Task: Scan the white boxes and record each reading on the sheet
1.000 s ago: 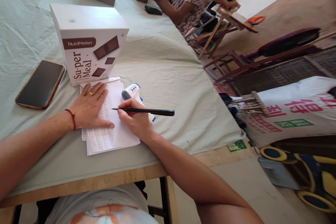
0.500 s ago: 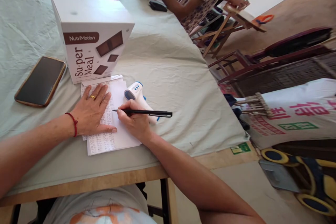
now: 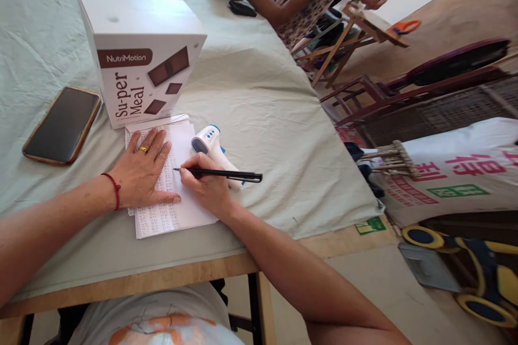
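Before us, a loose stack of thin white paper sheets [image 3: 196, 207], the top one bearing columns of small marks, lies on the pale green cloth [image 3: 259, 118], its far edge by the box's foot. Our left hand [image 3: 140, 178] presses flat on it, fingers spread; our right hand [image 3: 208, 186] pinches a slim black pen [image 3: 238, 175], its tip over the page, though we can't tell whether it touches. If the left palm eased off, we think the sheets could skew and spoil a line. A white-and-blue pistol-shaped thermometer [image 3: 209, 140] lies right beside the writing hand, where a knuckle might nudge it. Beyond stands a tall white-and-brown cardboard box [image 3: 141, 81]; left of it, a dark phone in a brown case [image 3: 62, 125].
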`<state>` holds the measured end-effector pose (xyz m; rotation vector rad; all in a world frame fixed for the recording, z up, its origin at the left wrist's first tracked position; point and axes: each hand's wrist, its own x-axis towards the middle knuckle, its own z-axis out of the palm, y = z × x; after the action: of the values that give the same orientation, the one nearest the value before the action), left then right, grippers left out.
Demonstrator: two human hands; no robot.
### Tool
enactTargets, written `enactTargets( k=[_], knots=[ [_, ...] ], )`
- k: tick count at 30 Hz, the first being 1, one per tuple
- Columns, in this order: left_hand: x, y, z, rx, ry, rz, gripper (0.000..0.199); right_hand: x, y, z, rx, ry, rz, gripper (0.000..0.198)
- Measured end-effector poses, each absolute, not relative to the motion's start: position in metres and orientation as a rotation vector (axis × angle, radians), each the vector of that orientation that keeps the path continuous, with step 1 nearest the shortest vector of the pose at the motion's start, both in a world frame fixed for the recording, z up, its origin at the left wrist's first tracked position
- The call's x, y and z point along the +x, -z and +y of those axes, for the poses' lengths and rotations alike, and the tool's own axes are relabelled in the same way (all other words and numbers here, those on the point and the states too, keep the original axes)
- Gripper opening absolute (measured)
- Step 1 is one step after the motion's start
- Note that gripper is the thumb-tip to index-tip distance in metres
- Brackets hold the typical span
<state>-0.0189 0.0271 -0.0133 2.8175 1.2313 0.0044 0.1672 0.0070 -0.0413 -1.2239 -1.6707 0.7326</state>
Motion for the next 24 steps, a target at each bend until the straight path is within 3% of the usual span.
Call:
enactTargets(
  k=[24],
  knots=[
    [-0.0194,0.0152,0.0277,2.808,-0.033,1.23,0.113,0.1691,0.0414,0.007,-1.243,-0.705,-1.684,0.009]
  ],
)
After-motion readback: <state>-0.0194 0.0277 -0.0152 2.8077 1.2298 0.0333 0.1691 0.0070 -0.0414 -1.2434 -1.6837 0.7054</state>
